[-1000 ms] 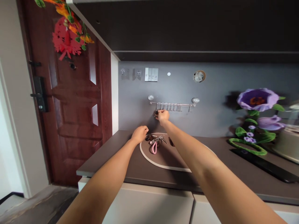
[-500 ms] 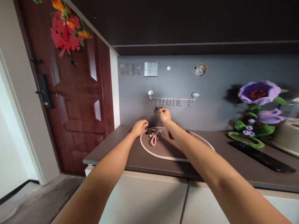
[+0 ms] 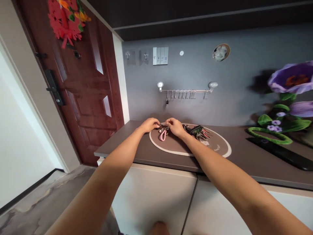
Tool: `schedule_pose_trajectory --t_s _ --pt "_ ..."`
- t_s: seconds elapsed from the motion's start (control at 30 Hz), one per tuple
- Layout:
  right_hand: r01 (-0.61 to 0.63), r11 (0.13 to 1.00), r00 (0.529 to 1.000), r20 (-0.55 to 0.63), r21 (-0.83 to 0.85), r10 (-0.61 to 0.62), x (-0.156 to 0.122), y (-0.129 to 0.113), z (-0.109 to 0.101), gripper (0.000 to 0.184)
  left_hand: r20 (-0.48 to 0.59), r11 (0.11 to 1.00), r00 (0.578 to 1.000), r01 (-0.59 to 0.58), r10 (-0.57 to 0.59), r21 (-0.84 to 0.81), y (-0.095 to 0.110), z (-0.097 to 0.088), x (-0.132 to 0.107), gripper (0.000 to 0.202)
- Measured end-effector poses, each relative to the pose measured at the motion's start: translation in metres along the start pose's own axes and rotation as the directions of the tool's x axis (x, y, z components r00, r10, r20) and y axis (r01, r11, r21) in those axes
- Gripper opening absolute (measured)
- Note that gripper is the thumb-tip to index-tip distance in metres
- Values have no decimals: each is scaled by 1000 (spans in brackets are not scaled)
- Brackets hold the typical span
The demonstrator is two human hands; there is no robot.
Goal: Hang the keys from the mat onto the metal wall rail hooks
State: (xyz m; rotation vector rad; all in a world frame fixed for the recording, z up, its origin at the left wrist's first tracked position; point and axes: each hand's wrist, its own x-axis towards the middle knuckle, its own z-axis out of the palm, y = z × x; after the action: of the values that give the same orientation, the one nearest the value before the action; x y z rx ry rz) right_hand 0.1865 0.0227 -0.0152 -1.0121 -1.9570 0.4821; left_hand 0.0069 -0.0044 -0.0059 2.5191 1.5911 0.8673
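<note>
My left hand point(image 3: 151, 124) is pinched at the left end of a bunch of keys point(image 3: 164, 129) with a pink strap loop point(image 3: 163, 135). From the other side, the fingertips of my right hand point(image 3: 175, 126) close on the same bunch, covering part of it. The bunch is at the left part of a brown mat point(image 3: 176, 151) with a pale border. Beyond my hands, a small key with a dark head point(image 3: 167, 103) hangs from the leftmost hook of a metal hook rail point(image 3: 186, 91) on the wall. To the right of my right hand lies a second pile of keys point(image 3: 201, 133) with a dark, green-marked piece.
Purple knitted flowers point(image 3: 292, 78) and a long black object point(image 3: 281, 153) occupy the counter's right side. An overhanging cabinet point(image 3: 195, 16) spans the top. At left is a red-brown door point(image 3: 90, 98). Two clear hooks point(image 3: 146, 56) and a labelled switch panel point(image 3: 160, 55) are on the wall.
My right hand has come down from the hook rail to the bunch of keys, leaving the dark-headed key hanging. My left hand has moved in to the bunch. The view has tilted down.
</note>
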Motion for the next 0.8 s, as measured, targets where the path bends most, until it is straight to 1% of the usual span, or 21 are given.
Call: schedule_pose_trajectory --t_s 0.1,0.23,0.43,0.63,0.8 --pt "34 992 999 35 -118 -30 -4 -4 -1 12 27 999 1000 -16 15 46 -4 2 1 16" --pt "29 980 996 83 -194 -13 -3 -4 2 12 53 996 998 -21 16 88 -8 4 2 17" --pt "31 973 996 92 -228 -10 4 0 4 14 55 993 998 -40 34 111 -8 2 2 14" --pt "16 971 996 91 -239 6 6 -1 4 15 49 997 999 -13 9 76 -6 1 1 11" --pt "23 967 994 111 -253 5 6 -2 4 15 35 999 999 -18 17 40 -4 -1 2 9"
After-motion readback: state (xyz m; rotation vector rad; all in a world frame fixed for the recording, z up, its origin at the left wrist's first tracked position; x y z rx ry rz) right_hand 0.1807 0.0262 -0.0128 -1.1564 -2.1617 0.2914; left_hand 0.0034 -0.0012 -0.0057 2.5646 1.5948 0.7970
